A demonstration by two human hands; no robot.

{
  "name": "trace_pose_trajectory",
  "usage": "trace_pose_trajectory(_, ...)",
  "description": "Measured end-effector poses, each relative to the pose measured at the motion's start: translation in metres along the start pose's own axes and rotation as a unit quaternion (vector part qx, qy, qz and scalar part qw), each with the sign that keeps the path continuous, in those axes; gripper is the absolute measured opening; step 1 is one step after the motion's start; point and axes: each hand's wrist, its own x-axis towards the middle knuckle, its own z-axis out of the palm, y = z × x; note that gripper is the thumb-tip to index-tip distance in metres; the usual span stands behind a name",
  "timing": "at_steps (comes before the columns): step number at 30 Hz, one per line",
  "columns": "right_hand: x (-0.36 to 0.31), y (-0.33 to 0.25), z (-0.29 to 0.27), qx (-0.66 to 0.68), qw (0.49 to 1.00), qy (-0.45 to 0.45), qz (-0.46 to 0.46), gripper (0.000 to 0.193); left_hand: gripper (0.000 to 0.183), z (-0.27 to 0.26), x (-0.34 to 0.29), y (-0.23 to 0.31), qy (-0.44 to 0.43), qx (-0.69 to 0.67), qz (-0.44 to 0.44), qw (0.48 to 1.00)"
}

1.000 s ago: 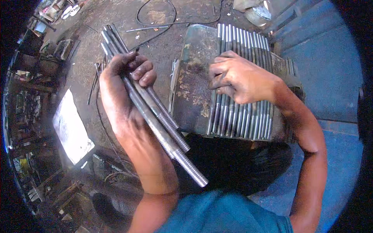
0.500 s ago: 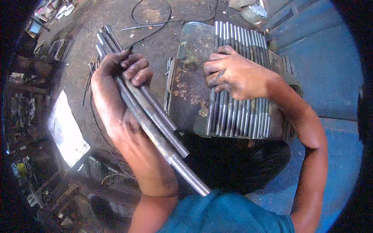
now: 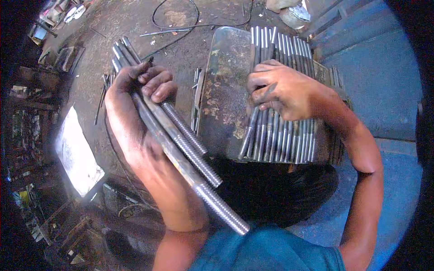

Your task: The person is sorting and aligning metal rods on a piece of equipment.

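Observation:
My left hand (image 3: 147, 83) is closed around a bundle of threaded rods (image 3: 221, 208). Their threaded ends slant down toward my shirt, and the longest reaches nearly to it. Dark grime covers the fingers. To the right, my right hand (image 3: 287, 92) is closed on the left part of a row of similar rods (image 3: 294, 140), laid side by side on a worn metal stool-like surface (image 3: 221, 90). One rod (image 3: 247, 141) under its fingers lies aslant across its neighbours, with its middle hidden by the hand. Shiny ends show at the top of the row.
A blue metal panel (image 3: 375, 81) stands close on the right. More rods (image 3: 337, 81) lie beyond the row's right side. A black cable (image 3: 197, 22) loops over the dirty floor ahead. A bright white sheet (image 3: 79, 153) lies at left, near dark clutter.
My right hand has shifted slightly right and down, and a rod at the row's left has swung aslant. The left hand's bundle has dipped slightly.

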Motion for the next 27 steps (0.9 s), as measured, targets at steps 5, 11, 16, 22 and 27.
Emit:
trace_pose_trajectory(5, -0.001, 0.01, 0.011, 0.103, 0.992, 0.061, -0.037, 0.012, 0.01, -0.003, 0.001, 0.002, 0.003, -0.039, -0.024, 0.999)
trace_pose_trajectory(11, -0.007, 0.011, 0.017, 0.133, 0.988, 0.076, -0.024, 0.012, 0.01, 0.0, 0.001, -0.003, 0.008, -0.024, -0.006, 1.0)
trace_pose_trajectory(16, -0.007, 0.005, 0.025, 0.07, 0.987, 0.146, -0.004, 0.021, 0.009, -0.002, 0.002, -0.004, 0.005, 0.018, 0.001, 1.0)
trace_pose_trajectory(22, -0.012, 0.0, 0.02, 0.079, 0.951, 0.295, 0.047, 0.021, 0.012, -0.001, 0.011, -0.016, -0.003, 0.19, 0.021, 0.982)
trace_pose_trajectory(27, 0.011, -0.025, 0.02, 0.24, 0.889, 0.37, 0.127, 0.015, 0.033, 0.017, 0.005, -0.063, -0.011, 0.284, 0.038, 0.958)
